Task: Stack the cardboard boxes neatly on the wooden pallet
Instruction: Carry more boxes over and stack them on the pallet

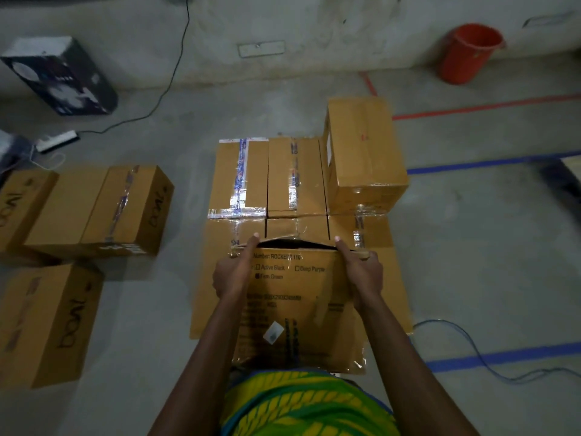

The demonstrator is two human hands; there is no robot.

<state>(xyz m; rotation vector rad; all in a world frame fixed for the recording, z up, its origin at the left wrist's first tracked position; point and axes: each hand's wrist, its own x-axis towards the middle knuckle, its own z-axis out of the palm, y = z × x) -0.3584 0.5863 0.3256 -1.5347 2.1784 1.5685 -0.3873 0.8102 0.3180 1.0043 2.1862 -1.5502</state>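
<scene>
I hold a printed cardboard box [295, 306] in front of my waist, above the near side of the stack. My left hand [234, 269] grips its left edge and my right hand [360, 272] grips its right edge; its far top flap is torn open. Below and beyond it lies a layer of taped cardboard boxes [267, 177], packed side by side. One more box [364, 155] sits on top at the far right. The wooden pallet is hidden under the boxes.
Several loose cardboard boxes [94, 209] lie on the concrete floor at the left. A dark printed carton [63, 77] and a power strip [56, 140] are at the far left. A red bucket [468, 53] stands by the wall. A blue cable [471, 344] trails at the right.
</scene>
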